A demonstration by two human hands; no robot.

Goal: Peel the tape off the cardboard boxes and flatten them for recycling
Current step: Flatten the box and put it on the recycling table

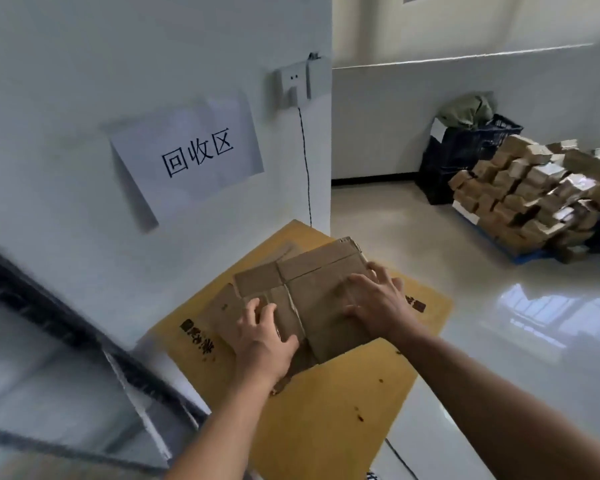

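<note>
Near the far corner of the yellow worktop [343, 427], the flat cardboard box [312, 299] lies on the pile. Left hand [264, 336] and right hand [374, 306] press down, fingers spread, gripping nothing, to keep it flat.

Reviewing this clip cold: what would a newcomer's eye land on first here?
First, the two bare hands at centre, left hand and right hand, pressed flat on a flattened brown cardboard box lying on a yellow sheet of cardboard. Next, the white paper sign on the wall, upper left, and the heap of small boxes on the floor, far right.
</note>
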